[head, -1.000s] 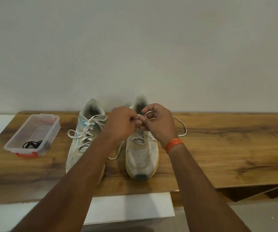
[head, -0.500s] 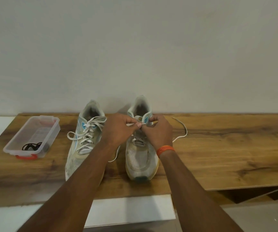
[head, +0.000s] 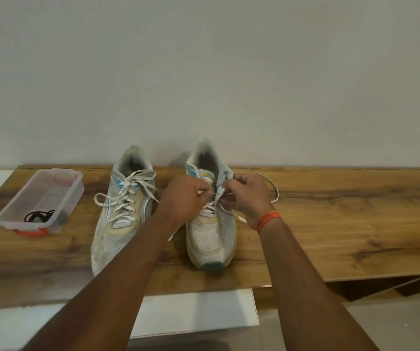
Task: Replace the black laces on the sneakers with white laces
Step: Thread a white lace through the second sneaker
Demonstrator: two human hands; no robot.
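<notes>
White lace (head: 270,187) pinched in both hands' (head: 186,196) (head: 248,196) grip, mid-tabletop (head: 343,224), bare wood rightward.

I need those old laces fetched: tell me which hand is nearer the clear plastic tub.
Left. The left hand is at the right-hand white sneaker, with the other sneaker between it and the clear plastic tub; the right hand lies farther off.

Left side: clear tub (head: 39,198) near left sneaker (head: 120,211), bare wood between.
Middle: narrow gap between sneakers, crossed by left forearm (head: 138,262).
Right side: open tabletop (head: 355,224) beyond right sneaker (head: 212,239), loose lace loop (head: 274,191) only.
</notes>
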